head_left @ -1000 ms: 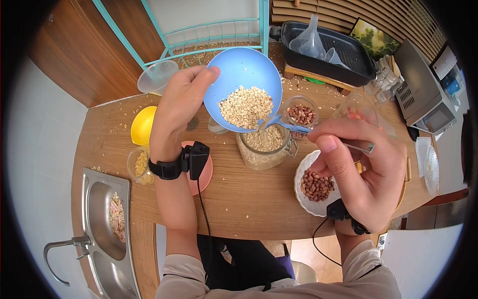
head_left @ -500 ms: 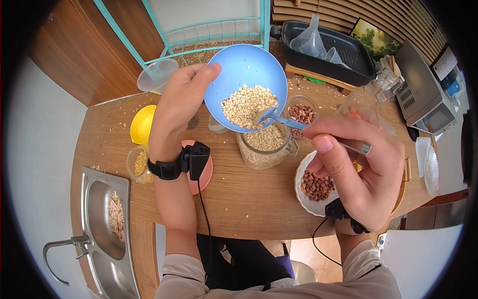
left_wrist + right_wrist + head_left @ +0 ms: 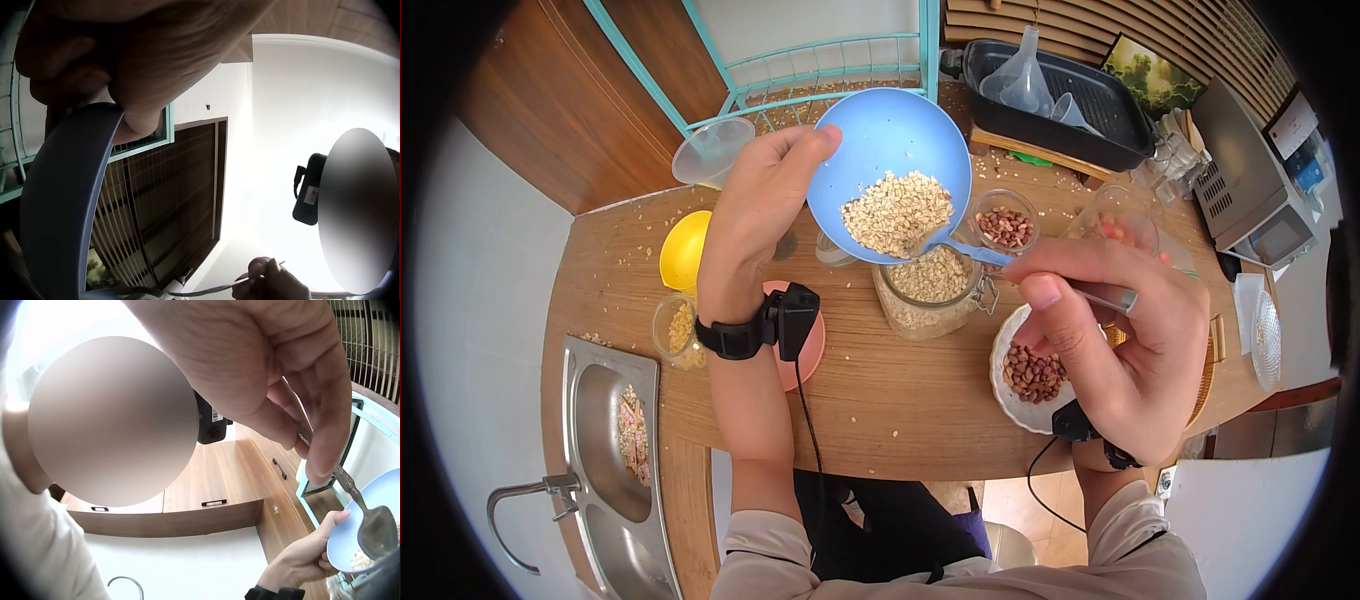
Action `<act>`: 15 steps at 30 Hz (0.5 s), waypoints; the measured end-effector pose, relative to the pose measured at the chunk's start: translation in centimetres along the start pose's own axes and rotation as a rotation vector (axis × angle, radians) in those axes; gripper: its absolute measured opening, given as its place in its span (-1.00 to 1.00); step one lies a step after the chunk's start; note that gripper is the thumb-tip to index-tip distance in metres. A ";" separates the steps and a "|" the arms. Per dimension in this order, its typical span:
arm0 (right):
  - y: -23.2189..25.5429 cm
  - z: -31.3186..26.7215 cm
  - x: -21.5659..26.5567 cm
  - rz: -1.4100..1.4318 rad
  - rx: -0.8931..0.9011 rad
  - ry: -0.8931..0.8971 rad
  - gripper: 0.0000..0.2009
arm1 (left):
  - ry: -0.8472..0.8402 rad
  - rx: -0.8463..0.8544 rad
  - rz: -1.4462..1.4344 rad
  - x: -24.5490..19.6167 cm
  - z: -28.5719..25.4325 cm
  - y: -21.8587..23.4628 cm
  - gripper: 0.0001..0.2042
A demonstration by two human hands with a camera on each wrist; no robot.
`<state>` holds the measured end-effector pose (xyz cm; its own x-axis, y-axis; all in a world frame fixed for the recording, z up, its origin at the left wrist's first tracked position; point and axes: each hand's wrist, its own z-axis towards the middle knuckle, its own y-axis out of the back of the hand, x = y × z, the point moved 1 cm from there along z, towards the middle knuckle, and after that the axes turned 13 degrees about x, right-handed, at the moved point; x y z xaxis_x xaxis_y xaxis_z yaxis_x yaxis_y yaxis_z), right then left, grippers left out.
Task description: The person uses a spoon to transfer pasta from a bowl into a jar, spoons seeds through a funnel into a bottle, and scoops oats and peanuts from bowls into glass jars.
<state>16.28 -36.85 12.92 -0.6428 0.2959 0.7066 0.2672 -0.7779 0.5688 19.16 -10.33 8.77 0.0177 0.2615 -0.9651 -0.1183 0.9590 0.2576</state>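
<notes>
The left hand (image 3: 765, 190) grips the left rim of a blue bowl (image 3: 880, 130), thumb on the inside; the bowl tilts, with oats (image 3: 897, 212) lying in its lower part. Between thumb and fingers, the right hand (image 3: 1135, 330) pinches a metal spoon (image 3: 975, 251), whose tip is in the oats at the bowl's lower rim. Below that rim stands a glass jar (image 3: 915, 315) with oats inside. In the right wrist view the spoon (image 3: 377, 531) shows in front of the bowl (image 3: 344, 540).
A white dish (image 3: 1007, 385) of nuts sits under the right hand, with a glass bowl of nuts (image 3: 1005, 222) behind. A pink dish (image 3: 808, 350), yellow bowl (image 3: 685, 250) and glass of yellow pieces (image 3: 678, 325) stand left. Sink (image 3: 615, 450) at far left; black pan (image 3: 1100, 140) at back.
The bowl shifted slightly up and right, then back a little left. The spoon moved a little up into the oats, then slightly left with the right hand. Both grips look unchanged.
</notes>
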 end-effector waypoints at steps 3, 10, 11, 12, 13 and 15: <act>-0.1 -0.2 0.1 0.071 -0.018 -0.071 -0.88 | -0.005 -0.001 -0.003 0.0 0.0 0.1 -0.63; 0.2 -0.3 -0.3 0.104 -0.005 -0.032 -0.89 | -0.008 -0.003 -0.009 0.3 0.2 0.2 -0.64; 0.3 -0.3 -0.4 0.088 0.011 0.008 -0.89 | -0.009 -0.007 -0.008 0.3 0.2 0.2 -0.64; 0.3 -0.3 -0.4 0.089 0.012 0.008 -0.89 | -0.010 -0.010 -0.006 0.3 0.2 0.2 -0.64; 0.3 -0.3 -0.4 0.125 0.008 -0.003 -0.89 | -0.008 -0.010 -0.007 0.3 0.2 0.2 -0.64; 0.3 -0.3 -0.4 0.159 0.003 -0.015 -0.88 | -0.010 -0.014 -0.008 0.3 0.2 0.2 -0.64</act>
<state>16.38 -37.39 12.67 -0.5816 0.1769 0.7940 0.3674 -0.8138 0.4504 19.33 -10.02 8.56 0.0291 0.2554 -0.9664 -0.1318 0.9594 0.2495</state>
